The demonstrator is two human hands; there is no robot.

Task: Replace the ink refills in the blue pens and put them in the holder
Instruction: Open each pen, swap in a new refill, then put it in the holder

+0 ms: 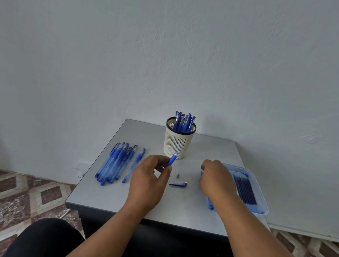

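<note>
Held: one open pen barrel (172,159), pinched upright in the left hand (149,180) before the holder (179,137), with unrefilled pens (116,161) lying left of it; the right hand (215,179) was curled at the refill tray (261,198), its contents hidden, so whether it held a refill could not be told. Advised: lift one refill clear of the tray wall, thread it straight down the barrel, then refit tip (178,175) and cap (178,184), both loose in the bare strip between the hands; tray overhung the table's (129,198) right edge.
</note>
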